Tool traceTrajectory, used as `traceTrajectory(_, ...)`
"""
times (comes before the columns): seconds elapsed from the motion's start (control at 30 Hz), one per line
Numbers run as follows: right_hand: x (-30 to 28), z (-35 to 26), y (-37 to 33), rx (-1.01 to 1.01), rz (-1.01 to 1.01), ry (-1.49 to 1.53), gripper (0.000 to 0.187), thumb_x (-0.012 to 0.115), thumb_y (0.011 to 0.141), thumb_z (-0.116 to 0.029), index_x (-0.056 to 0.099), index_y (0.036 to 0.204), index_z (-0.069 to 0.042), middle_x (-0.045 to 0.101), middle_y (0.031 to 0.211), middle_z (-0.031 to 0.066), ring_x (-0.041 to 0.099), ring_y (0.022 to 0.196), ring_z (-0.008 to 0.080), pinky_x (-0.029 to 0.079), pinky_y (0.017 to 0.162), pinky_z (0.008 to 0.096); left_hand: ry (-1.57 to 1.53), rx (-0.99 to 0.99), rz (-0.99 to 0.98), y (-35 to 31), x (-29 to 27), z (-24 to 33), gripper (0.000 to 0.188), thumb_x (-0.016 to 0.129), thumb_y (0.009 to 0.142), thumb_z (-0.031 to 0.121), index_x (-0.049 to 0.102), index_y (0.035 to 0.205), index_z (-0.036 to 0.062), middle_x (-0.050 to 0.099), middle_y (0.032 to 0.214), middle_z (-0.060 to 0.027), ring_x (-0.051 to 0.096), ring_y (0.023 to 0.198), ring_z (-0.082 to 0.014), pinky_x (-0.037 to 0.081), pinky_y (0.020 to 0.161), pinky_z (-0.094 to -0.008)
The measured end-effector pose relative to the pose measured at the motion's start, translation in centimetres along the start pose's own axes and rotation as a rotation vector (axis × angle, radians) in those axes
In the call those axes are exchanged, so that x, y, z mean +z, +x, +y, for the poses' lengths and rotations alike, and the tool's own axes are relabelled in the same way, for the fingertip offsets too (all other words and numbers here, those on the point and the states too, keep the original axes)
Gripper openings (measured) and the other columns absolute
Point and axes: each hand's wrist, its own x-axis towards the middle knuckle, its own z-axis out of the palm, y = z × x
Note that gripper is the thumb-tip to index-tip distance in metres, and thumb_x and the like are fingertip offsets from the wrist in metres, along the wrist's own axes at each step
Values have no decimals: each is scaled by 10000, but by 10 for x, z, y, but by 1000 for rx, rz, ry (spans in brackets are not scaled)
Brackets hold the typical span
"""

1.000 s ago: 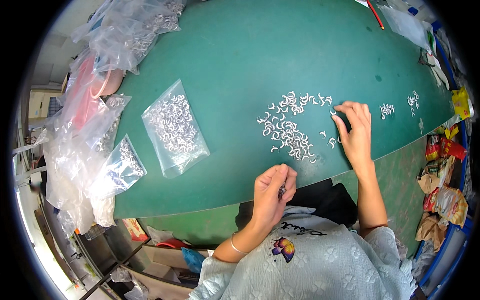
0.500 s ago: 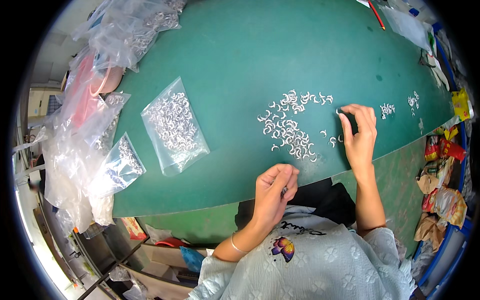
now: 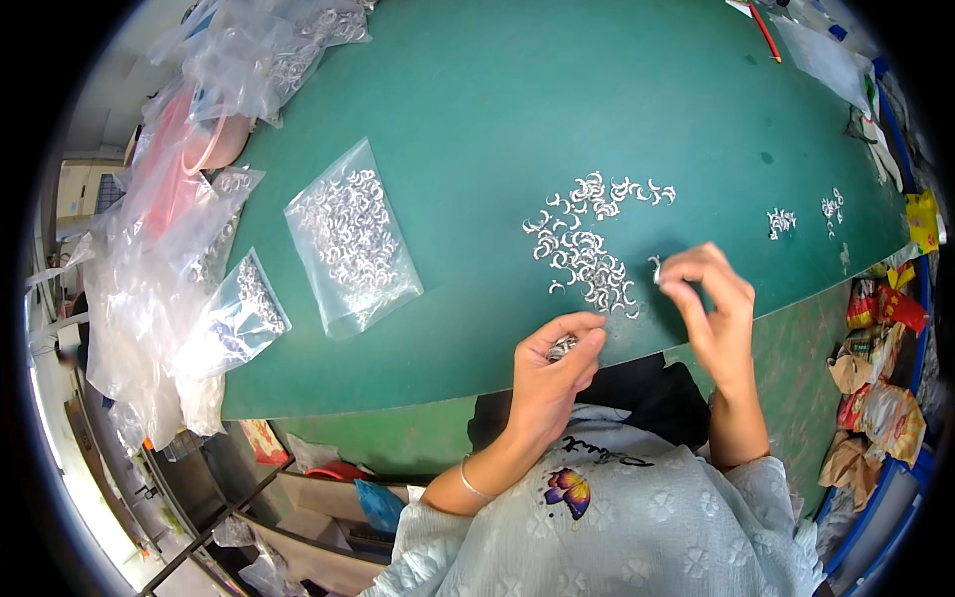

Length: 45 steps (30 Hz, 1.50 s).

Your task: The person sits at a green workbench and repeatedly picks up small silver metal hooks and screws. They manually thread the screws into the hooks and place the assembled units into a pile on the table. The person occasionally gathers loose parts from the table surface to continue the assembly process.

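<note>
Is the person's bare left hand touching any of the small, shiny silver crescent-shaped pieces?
Touching. The head view shows the left hand curled around a cluster of silver pieces, visible between its thumb and fingers.

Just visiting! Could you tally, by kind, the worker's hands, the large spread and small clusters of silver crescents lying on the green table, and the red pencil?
Hands, left hand and right hand: 2
Large spread of silver crescents: 1
Small clusters of silver crescents: 2
Red pencil: 1
Total: 6
</note>
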Motion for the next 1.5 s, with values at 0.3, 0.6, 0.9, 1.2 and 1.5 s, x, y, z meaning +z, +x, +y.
traceTrajectory(0.3,11,-22,-14,-143,-148,84,141,646,649,74,582,769,40,586,740,123,548,672,258,445,596,328,234,114,17,-2,12,4,154,639,775,7,623,926,-15,510,660,30,391,508,-15,281,432,-160)
traceTrajectory(0.6,10,-26,-16,-21,-87,208,145,665,641,72,613,770,31,605,738,102,555,670,217,440,584,290,258,111,-17,-2,13,7,108,624,796,30,614,889,-24,509,623,21,391,500,-17,275,431,-163)
traceTrajectory(0.9,9,-25,-20,19,-96,314,122,684,646,26,622,751,15,603,724,89,538,666,202,425,602,286,168,72,-118,-5,11,7,62,596,801,-1,606,862,-2,548,754,28,456,705,-19,373,637,-171)
traceTrajectory(1.2,7,-35,-21,-103,-47,206,131,690,642,10,626,756,20,590,719,91,527,659,224,421,590,307,269,211,-182,-7,11,4,87,601,794,3,567,872,-17,528,741,-3,423,581,-23,317,486,-167)
traceTrajectory(1.5,3,-20,-28,1,-109,254,95,661,664,30,593,728,16,577,694,93,532,664,225,425,614,311,-62,-92,-324,-3,7,7,50,461,783,62,438,808,26,459,704,-67,350,502,-84,268,427,-207)
